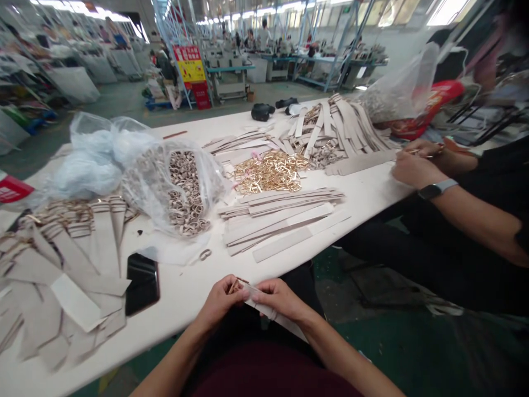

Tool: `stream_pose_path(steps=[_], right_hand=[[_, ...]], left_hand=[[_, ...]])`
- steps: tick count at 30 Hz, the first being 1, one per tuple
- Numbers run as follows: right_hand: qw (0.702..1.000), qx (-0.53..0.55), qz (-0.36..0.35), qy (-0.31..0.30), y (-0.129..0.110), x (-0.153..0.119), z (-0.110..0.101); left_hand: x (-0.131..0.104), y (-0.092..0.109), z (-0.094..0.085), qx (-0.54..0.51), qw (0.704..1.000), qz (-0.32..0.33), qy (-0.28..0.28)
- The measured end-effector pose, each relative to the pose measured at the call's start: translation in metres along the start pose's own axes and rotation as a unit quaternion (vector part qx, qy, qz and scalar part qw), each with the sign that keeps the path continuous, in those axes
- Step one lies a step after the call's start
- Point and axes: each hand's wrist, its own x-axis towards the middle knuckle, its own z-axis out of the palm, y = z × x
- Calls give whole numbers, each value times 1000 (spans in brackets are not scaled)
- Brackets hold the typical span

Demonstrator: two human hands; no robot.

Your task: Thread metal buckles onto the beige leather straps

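Observation:
Just off the table's front edge, my left hand (225,300) is closed on a small gold buckle (236,285) at the end of a grey strap. My right hand (279,298) pinches the same grey strap (285,322), which slants down to the right beneath the fingers. The fingertips of both hands nearly meet at the buckle end. Beyond them on the table lie a stack of flat grey strips (276,220) and a heap of gold buckles (270,172). One small grey loop (205,254) rests near the table edge.
A plastic bag of grey loops (185,193) stands left of the buckles. Buckled straps (82,264) and a black phone (142,284) lie on the left of the table (182,300). At right, another person's hands (417,162) work beside a strip pile (334,127).

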Motion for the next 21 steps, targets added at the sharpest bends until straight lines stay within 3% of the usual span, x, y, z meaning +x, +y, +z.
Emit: stream_pose_path(steps=[6, 10, 12, 15, 17, 21], right_hand=[[995, -74, 31, -67, -15, 1, -9], [966, -248, -34, -69, -56, 18, -9], [920, -377, -105, 0, -83, 33, 1], [802, -552, -198, 114, -112, 64, 29], [741, -628, -204, 121, -116, 89, 52], [707, -690, -122, 94, -99, 137, 92]], left_hand=[[-6, 4, -4, -13, 994, -62, -89], [-9, 18, -14, -27, 999, -19, -30], [-8, 22, -25, -28, 999, 20, 31], [-4, 15, -46, -7, 990, 55, 127], [0, 3, -56, 23, 984, 66, 161], [3, -14, -61, 83, 977, 82, 176]])
